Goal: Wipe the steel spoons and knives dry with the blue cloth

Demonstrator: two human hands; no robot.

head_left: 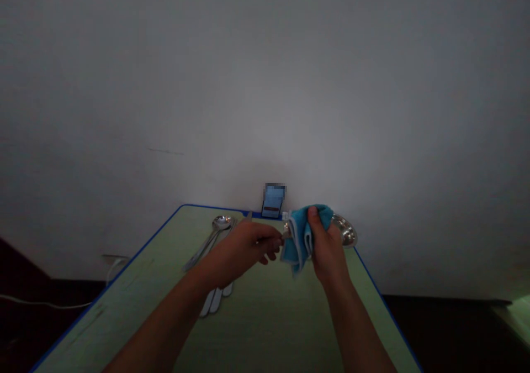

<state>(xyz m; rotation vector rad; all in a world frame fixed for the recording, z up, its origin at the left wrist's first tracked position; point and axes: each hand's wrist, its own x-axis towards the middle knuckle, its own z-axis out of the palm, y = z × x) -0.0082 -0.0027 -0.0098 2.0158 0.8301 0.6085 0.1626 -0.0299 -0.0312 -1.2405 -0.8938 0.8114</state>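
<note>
My left hand (263,243) pinches the thin end of a metal utensil (286,235), probably cutlery; the cloth hides its other end, so its kind does not show. A folded blue cloth (298,240) with a pale edge is gripped in my right hand (327,243), thumb on top, around that hidden end. Under and beside my left forearm, spoons (222,222) lie together with their bowls toward the wall. Several more cutlery handles (215,301) point toward me from below that arm, their far ends partly covered.
A phone (273,200) leans against the wall at the table's back edge. Behind my right hand sits a shiny metal bowl or dish (345,232), partly covered. The pale green table (265,329) has a blue edge. A white cable (53,305) runs at the left.
</note>
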